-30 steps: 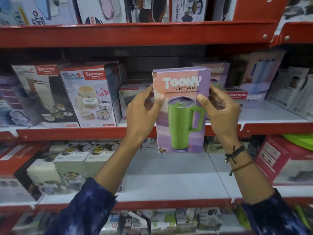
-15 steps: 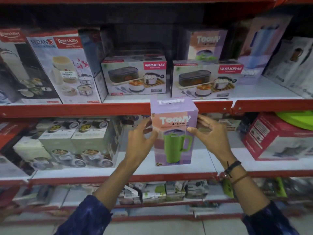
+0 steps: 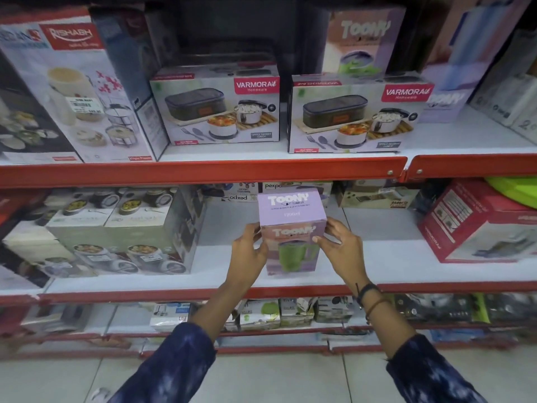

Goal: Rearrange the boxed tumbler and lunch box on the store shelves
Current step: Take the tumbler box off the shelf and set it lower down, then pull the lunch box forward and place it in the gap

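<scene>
A purple Toony tumbler box [image 3: 292, 216] with a green mug picture stands upright on the white lower shelf [image 3: 377, 257], near its front edge. My left hand [image 3: 248, 251] grips its left side and my right hand [image 3: 340, 247] grips its right side. On the shelf above, two Varmora lunch box cartons sit side by side: one [image 3: 215, 107] at centre and one [image 3: 359, 114] to its right. A second Toony box [image 3: 361, 45] stands behind the right lunch box.
Tall Rishabh boxes [image 3: 72, 91] fill the upper shelf's left. Stacked food-container boxes [image 3: 116, 231] sit left of the tumbler box, a red box [image 3: 479, 225] to the right. Red shelf rails [image 3: 203, 171] run across. More boxes line the bottom shelf.
Both hands carried the tumbler box down from in front of the upper shelf to the lower shelf, where it now rests. The view tilted downward.
</scene>
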Motion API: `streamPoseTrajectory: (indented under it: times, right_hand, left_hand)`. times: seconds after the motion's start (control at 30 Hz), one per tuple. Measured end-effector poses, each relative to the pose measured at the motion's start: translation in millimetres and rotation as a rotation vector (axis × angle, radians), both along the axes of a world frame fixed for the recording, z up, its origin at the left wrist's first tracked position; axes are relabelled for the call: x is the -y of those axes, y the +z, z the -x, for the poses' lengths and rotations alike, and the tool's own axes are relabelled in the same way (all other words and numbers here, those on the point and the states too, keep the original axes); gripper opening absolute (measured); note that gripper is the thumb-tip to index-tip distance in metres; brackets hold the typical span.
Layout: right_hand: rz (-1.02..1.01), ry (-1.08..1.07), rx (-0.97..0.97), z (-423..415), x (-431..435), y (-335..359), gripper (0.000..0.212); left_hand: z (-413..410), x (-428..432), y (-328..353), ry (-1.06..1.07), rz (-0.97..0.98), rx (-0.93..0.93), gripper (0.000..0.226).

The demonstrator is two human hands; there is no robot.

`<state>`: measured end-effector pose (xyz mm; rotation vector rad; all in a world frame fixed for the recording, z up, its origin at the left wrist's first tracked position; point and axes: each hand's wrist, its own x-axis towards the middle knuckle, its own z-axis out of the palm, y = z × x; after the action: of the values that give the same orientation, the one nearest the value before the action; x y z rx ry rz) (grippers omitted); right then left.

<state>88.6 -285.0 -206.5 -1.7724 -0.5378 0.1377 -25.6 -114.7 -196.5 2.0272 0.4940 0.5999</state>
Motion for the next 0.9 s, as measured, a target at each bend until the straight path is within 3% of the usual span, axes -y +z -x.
streamPoseTrajectory:
  times: [0.37,0.5,0.7,0.8,0.9]
  right_hand:
    - [-0.033,-0.026,-0.063,-7.2,-4.8,-34.9,0.045]
    - [0.011,-0.041,0.036,-3.4,3.3,-20.2,0.041]
    - [-0.164,-0.275,0.274,-28.8,24.0,70.8,0.031]
    - [-0.267,-0.369,0.359,-54.7,32.2,122.7,0.032]
    - [-0.234,-0.415,0.394,-87.6,34.6,155.2,0.044]
  left_hand:
    - [-10.4,-8.5,-31.4,-0.043,0.012,-0.055,0.045]
    - [-0.5,3.9,-24.6,0.02,-0.122,0.117,0.047]
    - [-26.4,7.7,60.8,-0.064,-0.496,0.477,0.025]
    - [-56.4,2.2,112.3,-0.036,-0.437,0.491,0.028]
    - [-87.3,-4.0,145.5,0.022,-0.372,0.362,0.042]
